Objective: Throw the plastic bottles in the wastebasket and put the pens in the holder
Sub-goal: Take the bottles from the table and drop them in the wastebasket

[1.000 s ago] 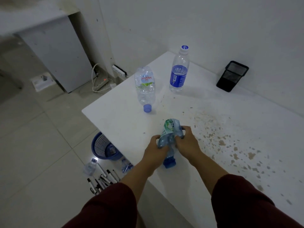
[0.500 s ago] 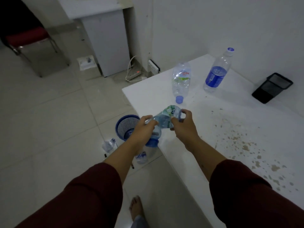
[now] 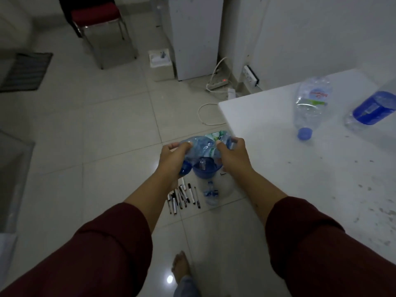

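Observation:
Both my hands grip a crushed clear plastic bottle with a green label and a blue cap. My left hand holds the cap end, my right hand the base end. The bottle hangs off the table, directly above the blue wastebasket on the floor, which my hands mostly hide. Several pens lie on the tiles just in front of the basket, beside another small bottle. On the white table a clear bottle lies on its side and a blue-labelled bottle sits at the right edge.
A power strip and white cables lie on the floor by the wall. A red-seated chair stands at the back left, a white cabinet behind it. My bare foot is on the tiles below.
My view has swung left and down toward the floor. Both hands carried the crushed bottle off the table edge to a spot above the wastebasket. The pen holder has left the view.

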